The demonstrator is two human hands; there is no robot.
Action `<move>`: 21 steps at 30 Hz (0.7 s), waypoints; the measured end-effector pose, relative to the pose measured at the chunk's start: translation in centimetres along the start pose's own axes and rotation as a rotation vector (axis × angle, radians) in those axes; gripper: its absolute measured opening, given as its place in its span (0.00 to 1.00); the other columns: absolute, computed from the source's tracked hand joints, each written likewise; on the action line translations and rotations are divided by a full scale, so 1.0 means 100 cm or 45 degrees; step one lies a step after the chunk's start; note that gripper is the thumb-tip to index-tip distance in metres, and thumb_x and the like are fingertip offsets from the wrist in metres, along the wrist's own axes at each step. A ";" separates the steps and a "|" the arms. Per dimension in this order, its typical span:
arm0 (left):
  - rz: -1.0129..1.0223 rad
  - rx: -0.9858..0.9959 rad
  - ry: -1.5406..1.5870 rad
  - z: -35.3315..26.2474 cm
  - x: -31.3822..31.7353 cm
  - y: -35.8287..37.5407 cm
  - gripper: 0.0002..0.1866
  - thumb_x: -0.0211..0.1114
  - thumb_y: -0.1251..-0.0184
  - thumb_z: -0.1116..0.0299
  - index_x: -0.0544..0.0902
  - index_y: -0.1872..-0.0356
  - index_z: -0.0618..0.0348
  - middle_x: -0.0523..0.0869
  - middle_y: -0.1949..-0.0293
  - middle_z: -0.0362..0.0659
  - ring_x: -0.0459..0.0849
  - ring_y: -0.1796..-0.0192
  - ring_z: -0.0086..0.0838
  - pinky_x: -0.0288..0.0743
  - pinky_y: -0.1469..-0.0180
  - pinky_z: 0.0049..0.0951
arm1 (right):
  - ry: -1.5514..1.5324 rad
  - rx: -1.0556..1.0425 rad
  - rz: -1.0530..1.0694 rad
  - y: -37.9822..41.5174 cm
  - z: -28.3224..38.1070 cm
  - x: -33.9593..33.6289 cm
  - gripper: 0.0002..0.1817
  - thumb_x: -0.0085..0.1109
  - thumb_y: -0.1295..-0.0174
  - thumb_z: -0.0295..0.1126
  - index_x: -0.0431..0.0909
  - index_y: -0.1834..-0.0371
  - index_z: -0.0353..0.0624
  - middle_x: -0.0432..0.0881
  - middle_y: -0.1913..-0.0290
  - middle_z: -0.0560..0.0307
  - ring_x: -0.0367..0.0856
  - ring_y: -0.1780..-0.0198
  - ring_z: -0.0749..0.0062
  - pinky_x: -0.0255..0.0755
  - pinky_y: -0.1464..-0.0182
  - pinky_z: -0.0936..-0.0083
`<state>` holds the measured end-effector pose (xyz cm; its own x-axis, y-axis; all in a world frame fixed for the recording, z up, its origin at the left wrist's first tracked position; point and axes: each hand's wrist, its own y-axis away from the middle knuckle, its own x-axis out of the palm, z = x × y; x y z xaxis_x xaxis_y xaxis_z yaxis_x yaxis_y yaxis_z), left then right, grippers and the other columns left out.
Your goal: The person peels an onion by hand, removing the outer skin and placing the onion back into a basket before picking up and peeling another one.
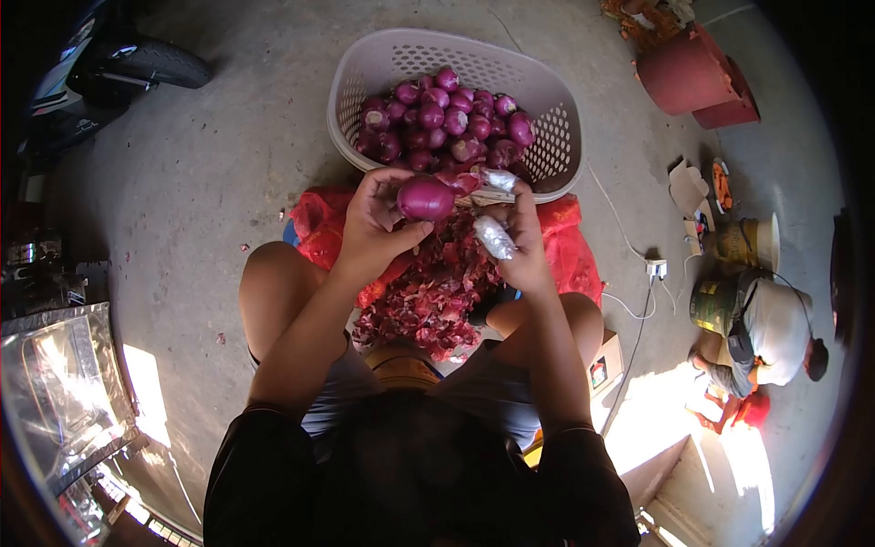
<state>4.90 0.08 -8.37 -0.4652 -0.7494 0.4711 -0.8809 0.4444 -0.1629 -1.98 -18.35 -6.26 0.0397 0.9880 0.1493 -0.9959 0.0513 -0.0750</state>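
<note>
Left hand: the left hand (372,223) is curled around a red onion (425,198), fingers over its top and thumb under it, gripping it just above the lap.
Right hand: the right hand (519,239) is closed; its fingers (495,237) are wrapped in shiny tape or foil. Whether it grips a small blade I cannot tell.
Onion: peeled smooth and purple, held between both hands, touching the left palm and just beside the right fingertips, in front of the basket's near rim.
Peelings: a heap of red onion skins (428,296) lies below the hands, between the knees.
Sack: a red mesh sack (319,228) is spread on the floor under the skins, showing on both sides.
Basket: a pale plastic laundry basket (383,55) stands beyond the hands, holding many peeled red onions (442,123).
Floor: bare concrete floor (228,155).
Right side: a white power cable (629,246) runs to a plug block; red buckets (688,73) stand well apart.
Other person: another person (761,333) crouches at the far right.
</note>
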 end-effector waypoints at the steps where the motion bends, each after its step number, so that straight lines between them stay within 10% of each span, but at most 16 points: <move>1: 0.013 0.014 -0.022 0.002 -0.001 0.000 0.31 0.67 0.56 0.87 0.68 0.48 0.60 0.72 0.48 0.45 0.73 0.44 0.30 0.71 0.42 0.34 | 0.074 -0.016 0.052 0.000 0.000 0.001 0.31 0.57 0.43 0.19 0.56 0.37 0.41 0.70 0.45 0.54 0.74 0.52 0.76 0.68 0.49 0.78; 21: 0.259 0.149 -0.350 -0.003 0.007 0.003 0.28 0.64 0.58 0.88 0.68 0.52 0.57 0.71 0.47 0.46 0.70 0.41 0.33 0.66 0.38 0.36 | 0.189 0.049 -0.037 -0.001 -0.013 -0.010 0.20 0.53 0.42 0.17 0.68 0.45 0.41 0.78 0.64 0.61 0.72 0.63 0.83 0.66 0.59 0.84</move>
<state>4.33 -0.09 -7.82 -0.6240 -0.7625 0.1707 -0.7646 0.5508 -0.3349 -1.85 -19.14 -7.67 0.0777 0.9970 0.0036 -0.9964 0.0778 -0.0342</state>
